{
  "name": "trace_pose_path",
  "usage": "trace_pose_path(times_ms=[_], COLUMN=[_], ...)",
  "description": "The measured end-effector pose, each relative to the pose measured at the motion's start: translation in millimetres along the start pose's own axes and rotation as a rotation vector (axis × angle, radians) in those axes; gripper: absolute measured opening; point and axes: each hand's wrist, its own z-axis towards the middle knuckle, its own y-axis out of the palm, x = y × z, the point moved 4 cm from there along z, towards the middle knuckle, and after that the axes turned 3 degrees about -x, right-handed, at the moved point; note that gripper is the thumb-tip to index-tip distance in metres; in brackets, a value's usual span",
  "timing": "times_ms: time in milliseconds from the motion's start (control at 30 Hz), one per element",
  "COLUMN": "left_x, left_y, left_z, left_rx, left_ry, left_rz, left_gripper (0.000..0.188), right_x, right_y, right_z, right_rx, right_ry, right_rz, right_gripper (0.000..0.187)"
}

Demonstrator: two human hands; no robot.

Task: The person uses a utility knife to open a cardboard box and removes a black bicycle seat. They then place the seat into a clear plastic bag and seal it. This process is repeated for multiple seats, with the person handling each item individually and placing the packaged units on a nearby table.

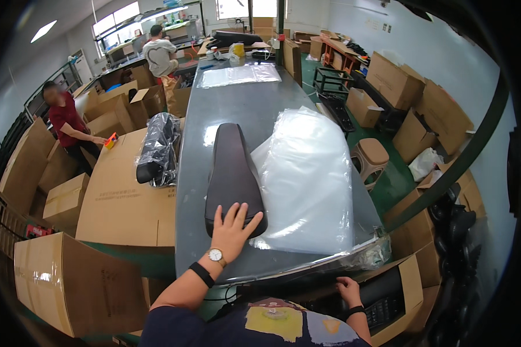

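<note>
A long black padded seat (pixel 233 168), narrow at the far end and wide at the near end, lies on the grey table (pixel 194 231). My left hand (pixel 230 234) rests on its wide near end, fingers spread and not wrapped around it. Right beside the seat is a stack of clear plastic bags (pixel 309 185). Below the table's near edge, my right hand (pixel 349 292) has its fingers curled together, close to an open carton (pixel 412 283) with black, dark-textured goods inside. Whatever those fingers hold, if anything, is hidden.
On a flat carton (pixel 127 196) to the left lies a plastic-wrapped black seat (pixel 159 150). A person in red (pixel 69 121) there holds an orange tape dispenser (pixel 110 140); another sits further back. A brown stool (pixel 371 155) and a green post (pixel 457 173) stand on the right.
</note>
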Motion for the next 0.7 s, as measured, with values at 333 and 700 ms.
trace_pose_path(times_ms=[333,700], left_x=[-105,-169], left_y=[-19,-2], left_z=[-26,-133], left_rx=[0.478,0.886], left_ry=[-0.576,-1.089], left_rz=[-0.505,-2.113], left_gripper=[0.063,0.043], right_x=[-52,-269], right_y=[2,-47], right_z=[-5,35], right_rx=[-0.059,0.168], right_ry=[-0.032,-0.638], right_rz=[-0.306,-0.350], right_gripper=[0.025,0.021])
